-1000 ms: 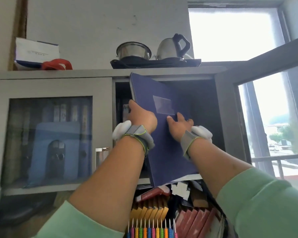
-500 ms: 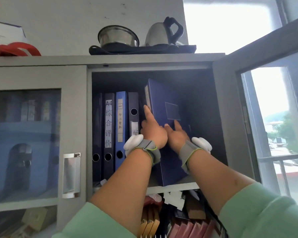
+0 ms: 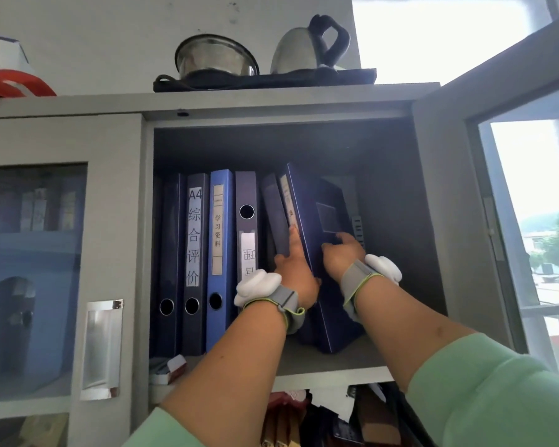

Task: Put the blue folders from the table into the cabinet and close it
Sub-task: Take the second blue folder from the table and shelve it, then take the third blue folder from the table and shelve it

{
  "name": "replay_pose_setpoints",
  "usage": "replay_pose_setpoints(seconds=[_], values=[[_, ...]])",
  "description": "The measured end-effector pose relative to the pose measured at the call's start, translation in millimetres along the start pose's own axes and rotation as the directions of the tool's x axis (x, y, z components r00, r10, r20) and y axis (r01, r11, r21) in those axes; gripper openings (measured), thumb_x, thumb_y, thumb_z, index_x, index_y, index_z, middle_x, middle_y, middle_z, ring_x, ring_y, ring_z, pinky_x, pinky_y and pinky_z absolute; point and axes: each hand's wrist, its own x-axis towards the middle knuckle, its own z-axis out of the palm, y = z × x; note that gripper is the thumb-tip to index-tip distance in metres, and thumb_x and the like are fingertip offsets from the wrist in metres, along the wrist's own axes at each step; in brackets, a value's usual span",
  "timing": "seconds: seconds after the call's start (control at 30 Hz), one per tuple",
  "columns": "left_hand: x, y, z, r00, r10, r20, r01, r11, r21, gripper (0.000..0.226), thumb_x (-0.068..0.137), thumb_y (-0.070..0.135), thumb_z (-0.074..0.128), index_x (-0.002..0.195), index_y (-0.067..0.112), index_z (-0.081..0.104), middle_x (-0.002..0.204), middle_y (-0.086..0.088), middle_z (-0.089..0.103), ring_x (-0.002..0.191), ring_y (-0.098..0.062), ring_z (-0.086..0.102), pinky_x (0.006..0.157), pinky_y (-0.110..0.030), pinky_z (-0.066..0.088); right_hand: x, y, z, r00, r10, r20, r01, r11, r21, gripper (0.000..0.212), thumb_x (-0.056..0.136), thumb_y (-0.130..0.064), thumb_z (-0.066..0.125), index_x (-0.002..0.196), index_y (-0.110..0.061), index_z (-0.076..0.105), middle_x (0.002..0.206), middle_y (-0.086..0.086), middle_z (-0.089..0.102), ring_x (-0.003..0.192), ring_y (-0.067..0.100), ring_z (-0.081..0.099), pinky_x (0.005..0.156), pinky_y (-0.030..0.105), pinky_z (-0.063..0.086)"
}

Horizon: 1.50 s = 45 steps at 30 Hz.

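A dark blue folder [image 3: 325, 201] stands on the upper shelf [image 3: 342, 362] of the grey cabinet [image 3: 271, 104], tilted left against a thinner dark folder [image 3: 273, 214]. My left hand [image 3: 299, 275] is at its spine, index finger stretched up along the label. My right hand [image 3: 341, 256] presses on its front cover, so the folder is held between both hands. Left of it stand several upright blue binders [image 3: 220, 253] with labelled spines.
The cabinet's right glass door [image 3: 442, 188] hangs open toward the window. The left door [image 3: 62, 253] is shut, with a metal handle [image 3: 102, 346]. A steel pot [image 3: 213, 56] and a kettle [image 3: 307, 46] sit on top. Books and papers [image 3: 320, 414] crowd the shelf below.
The folder went from in front of the opening into the cabinet and now stands on the shelf beside the binders. Both hands followed it in; the view moved closer and left.
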Motion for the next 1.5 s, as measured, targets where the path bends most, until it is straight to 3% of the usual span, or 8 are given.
replay_pose_setpoints(seconds=[0.13,0.33,0.53,0.67,0.93,1.1,1.37,1.5], values=[[11,2,18,0.996,-0.038,-0.08,0.035,0.999,-0.04,0.081,0.098,0.025,0.048,0.154,0.036,-0.01,0.152,-0.024,0.027,0.127,-0.041,0.049,0.106,-0.041,0.041,2,-9,5,0.995,-0.102,-0.013,0.103,0.993,0.05,0.043,0.09,-0.035,0.049,0.13,-0.021,0.056,0.135,0.006,0.056,0.121,0.028,0.052,0.098,0.028,0.039],[12,-2,25,0.99,-0.03,-0.138,0.041,0.996,0.076,0.081,0.093,0.007,0.048,0.155,0.028,0.0,0.143,-0.028,0.038,0.126,-0.043,0.047,0.099,-0.041,0.041,7,-11,2,0.973,-0.049,0.225,0.068,0.994,-0.081,0.056,0.095,-0.037,0.044,0.145,-0.014,0.034,0.152,0.008,0.035,0.136,0.026,0.036,0.108,0.026,0.028],[-3,0,7,0.991,-0.042,-0.125,0.041,0.999,-0.009,0.069,0.095,0.018,0.048,0.155,0.024,0.014,0.14,-0.024,0.044,0.12,-0.045,0.054,0.1,-0.048,0.049,-16,-7,-8,0.97,-0.096,0.223,0.113,0.992,-0.064,0.056,0.095,-0.037,0.045,0.145,-0.015,0.035,0.151,0.006,0.037,0.136,0.025,0.037,0.107,0.025,0.029],[-13,4,-4,0.989,0.004,-0.147,-0.007,1.0,-0.019,0.057,0.096,0.023,0.047,0.15,0.017,0.029,0.141,-0.021,0.049,0.125,-0.039,0.053,0.102,-0.036,0.044,-33,-4,-12,0.966,-0.111,0.234,0.126,0.991,-0.053,0.055,0.095,-0.039,0.045,0.145,-0.02,0.036,0.15,0.004,0.039,0.134,0.024,0.04,0.105,0.025,0.03],[-59,10,-19,0.981,0.122,-0.153,-0.145,0.977,-0.154,0.031,0.096,0.016,0.047,0.116,0.007,0.068,0.117,-0.021,0.069,0.109,-0.037,0.064,0.094,-0.043,0.053,-108,-12,-42,0.973,-0.222,0.069,0.226,0.972,-0.056,0.032,0.093,-0.031,0.047,0.102,-0.013,0.072,0.106,0.011,0.07,0.1,0.03,0.062,0.082,0.031,0.047],[-98,19,-40,0.985,0.147,-0.092,-0.164,0.96,-0.228,0.024,0.092,0.012,0.053,0.099,0.001,0.073,0.103,-0.028,0.071,0.101,-0.042,0.068,0.088,-0.051,0.056,-158,-32,-72,0.985,-0.172,0.012,0.172,0.972,-0.157,0.036,0.09,-0.033,0.05,0.064,-0.01,0.06,0.084,0.012,0.068,0.082,0.031,0.061,0.064,0.024,0.034],[-225,62,-58,0.936,0.351,-0.018,-0.344,0.904,-0.253,0.025,0.088,0.026,0.058,0.091,0.008,0.075,0.095,-0.02,0.075,0.097,-0.036,0.07,0.086,-0.048,0.058,-276,-53,-155,0.969,-0.064,-0.24,-0.011,0.954,-0.301,0.031,0.09,-0.034,0.046,0.082,-0.013,0.067,0.074,0.005,0.056,0.063,0.021,0.049,0.06,0.027,0.035],[-298,99,-51,0.894,0.43,0.126,-0.359,0.855,-0.373,0.025,0.09,0.023,0.055,0.088,0.009,0.076,0.094,-0.019,0.075,0.096,-0.037,0.07,0.086,-0.052,0.058,-339,-50,-221,0.955,0.032,-0.294,-0.136,0.931,-0.339,0.033,0.091,-0.023,0.05,0.061,-0.011,0.049,0.062,0.002,0.047,0.061,0.02,0.046,0.052,0.027,0.032]])
